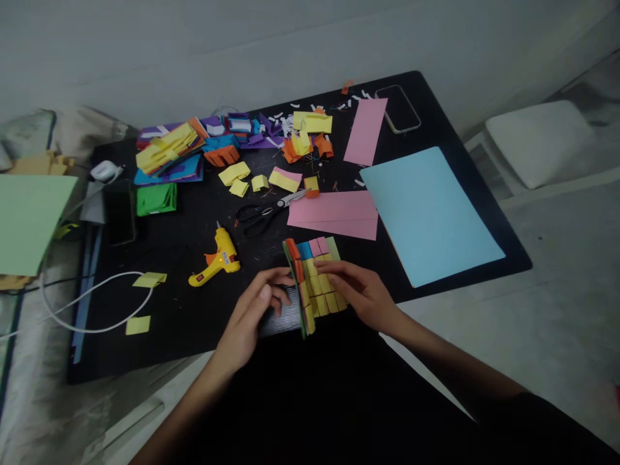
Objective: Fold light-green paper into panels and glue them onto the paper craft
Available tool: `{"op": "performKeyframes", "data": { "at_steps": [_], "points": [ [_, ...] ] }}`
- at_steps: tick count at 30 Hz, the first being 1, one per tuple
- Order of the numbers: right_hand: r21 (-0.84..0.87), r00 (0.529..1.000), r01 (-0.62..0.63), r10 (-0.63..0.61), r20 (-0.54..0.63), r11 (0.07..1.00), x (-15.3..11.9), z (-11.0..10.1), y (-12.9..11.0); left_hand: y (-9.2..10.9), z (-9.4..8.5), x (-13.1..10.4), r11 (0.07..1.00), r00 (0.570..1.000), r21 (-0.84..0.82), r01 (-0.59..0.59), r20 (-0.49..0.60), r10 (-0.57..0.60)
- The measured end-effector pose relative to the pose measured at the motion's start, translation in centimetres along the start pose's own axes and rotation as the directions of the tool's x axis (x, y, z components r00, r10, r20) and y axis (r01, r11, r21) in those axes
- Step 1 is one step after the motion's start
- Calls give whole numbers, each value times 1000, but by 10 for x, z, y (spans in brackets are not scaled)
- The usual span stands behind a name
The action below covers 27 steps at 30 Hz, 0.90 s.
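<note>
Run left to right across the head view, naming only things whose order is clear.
Pale green sheet → dark phone → bright green folded paper → yellow glue gun → scissors → light blue sheet → white seat.

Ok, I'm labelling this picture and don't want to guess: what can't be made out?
All in the head view:
Light green sheet: cut off by the left edge.
Far phone: left edge partly hidden by a pink strip.
Glue gun: label print too small.
Left hand: whether its fingers grip the upright panel, too dim.
</note>
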State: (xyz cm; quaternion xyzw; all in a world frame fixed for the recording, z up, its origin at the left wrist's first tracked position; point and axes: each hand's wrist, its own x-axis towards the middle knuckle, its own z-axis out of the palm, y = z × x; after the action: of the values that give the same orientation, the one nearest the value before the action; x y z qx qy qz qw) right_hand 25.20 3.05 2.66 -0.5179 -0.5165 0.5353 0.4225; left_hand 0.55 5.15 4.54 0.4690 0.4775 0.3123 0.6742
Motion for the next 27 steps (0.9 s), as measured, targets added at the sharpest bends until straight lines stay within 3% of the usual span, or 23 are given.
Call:
{"op": "performKeyframes", "data": {
  "at_steps": [4,7,9,11,14,18,20,21,22,24,25,27],
  "points": [
    [149,977,-82,109,-181,985,1,-10,6,2,18,4,920,986,358,-160,98,133],
    [212,933,-62,132,-334,975,4,-21,11,-3,35,9,683,937,642,-349,214,277],
    [126,921,-51,95,-378,991,4,-27,12,-10,45,12,486,897,762,-428,291,334],
    [-63,930,-25,0,-367,998,1,-30,12,-20,53,14,351,874,818,-456,337,350],
    [-412,952,18,-141,-272,911,-2,-26,14,-29,57,15,295,869,841,-453,343,357],
    [-643,972,62,-194,-136,763,-2,-17,19,-32,48,14,409,868,785,-466,317,381],
    [-679,975,82,-201,-98,729,-1,-15,21,-32,41,13,548,887,723,-421,202,415],
    [-686,975,84,-201,-92,723,-1,-14,21,-31,37,13,644,906,673,-364,95,413],
    [-685,976,80,-195,-92,724,-1,-14,21,-31,34,13,755,926,588,-291,-25,376],
    [-661,981,56,-166,-104,748,-1,-13,19,-28,30,14,949,962,287,-127,-198,188],
    [-636,983,30,-137,-119,771,-2,-12,18,-25,28,15,994,973,95,-51,-220,71],
    [-562,986,-50,-49,-160,826,-3,-11,15,-20,26,17,968,976,-243,67,-187,-114]
  ]
}}
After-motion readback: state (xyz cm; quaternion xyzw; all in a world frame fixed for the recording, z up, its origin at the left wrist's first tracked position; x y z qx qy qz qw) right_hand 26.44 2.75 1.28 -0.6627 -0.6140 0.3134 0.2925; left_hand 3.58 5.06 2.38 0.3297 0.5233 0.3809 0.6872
